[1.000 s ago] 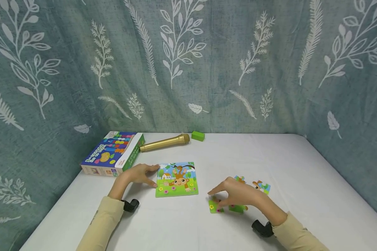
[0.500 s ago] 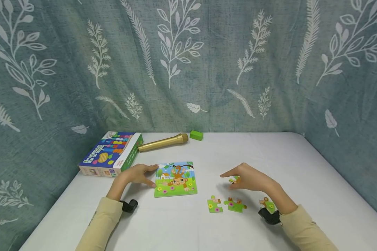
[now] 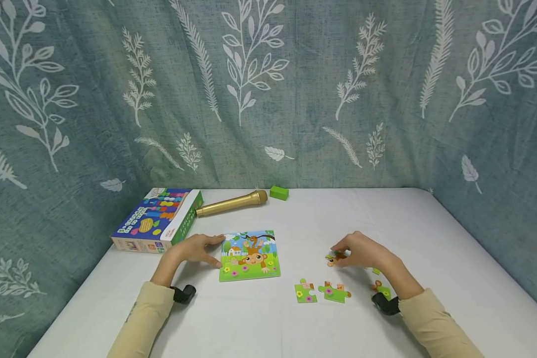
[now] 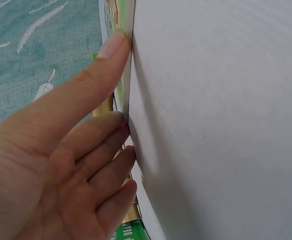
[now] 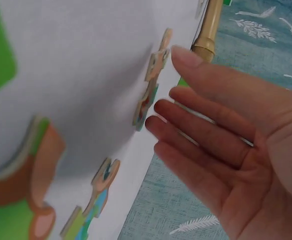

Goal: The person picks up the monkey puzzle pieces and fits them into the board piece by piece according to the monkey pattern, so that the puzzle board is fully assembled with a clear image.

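While the bright monkey puzzle (image 3: 249, 255) is lying flat on the white table (image 3: 250, 328), green grass below and blue sky above, a loose brown-and-green piece (image 3: 332, 258) is sitting well to its right, under my right hand (image 3: 364, 251). The right wrist view is revealing what the head view is hiding: my thumb and fingers are parting loosely beside the piece, though I can't tell about contact. My left hand (image 3: 197, 248) is spreading, touching the puzzle's left edge.
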`<state>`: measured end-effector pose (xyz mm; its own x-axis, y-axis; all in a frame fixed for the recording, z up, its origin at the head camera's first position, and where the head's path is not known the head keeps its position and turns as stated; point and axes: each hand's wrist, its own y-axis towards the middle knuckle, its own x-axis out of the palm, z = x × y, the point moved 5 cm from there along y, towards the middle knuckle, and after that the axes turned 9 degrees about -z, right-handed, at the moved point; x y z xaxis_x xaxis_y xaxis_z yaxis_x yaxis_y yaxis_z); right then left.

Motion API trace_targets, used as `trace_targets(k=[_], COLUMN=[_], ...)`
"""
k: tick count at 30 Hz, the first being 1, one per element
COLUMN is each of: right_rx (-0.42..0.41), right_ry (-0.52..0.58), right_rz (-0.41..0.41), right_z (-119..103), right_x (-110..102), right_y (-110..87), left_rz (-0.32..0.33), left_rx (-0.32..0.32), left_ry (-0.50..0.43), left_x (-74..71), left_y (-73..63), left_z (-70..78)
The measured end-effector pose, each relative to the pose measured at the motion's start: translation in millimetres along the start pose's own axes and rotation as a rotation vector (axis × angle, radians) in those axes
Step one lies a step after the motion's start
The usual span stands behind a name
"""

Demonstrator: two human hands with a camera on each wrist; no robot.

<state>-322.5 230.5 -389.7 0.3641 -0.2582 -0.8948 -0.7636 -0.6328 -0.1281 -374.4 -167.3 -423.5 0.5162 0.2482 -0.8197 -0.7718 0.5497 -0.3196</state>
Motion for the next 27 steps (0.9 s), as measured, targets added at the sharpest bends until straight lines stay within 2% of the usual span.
trace_targets(k=[5,10,22,27], right_rx=[0.125,0.179,0.12,0.135], right_ry=[-0.003,-0.013,0.026,0.037], right_rz=[0.019,0.052,0.046,0.041], right_z=[8.5,11.3,5.9,4.9], right_x=[0.3,1.6,6.7,8.8], right_y=[-1.5,-1.5,2.8,3.2], left_rz=[0.0,-0.002,-0.001,-0.004], left_rx=[-0.001,-0.015,-0.019,-0.013], left_ry=[-0.003,-0.004,0.004,0.0], left_x=[-0.3,-0.5,-0.1,0.3], left_y=[0.6,-0.3,-0.6,-1.3], left_z=[0.5,1.1,0.7,1.7])
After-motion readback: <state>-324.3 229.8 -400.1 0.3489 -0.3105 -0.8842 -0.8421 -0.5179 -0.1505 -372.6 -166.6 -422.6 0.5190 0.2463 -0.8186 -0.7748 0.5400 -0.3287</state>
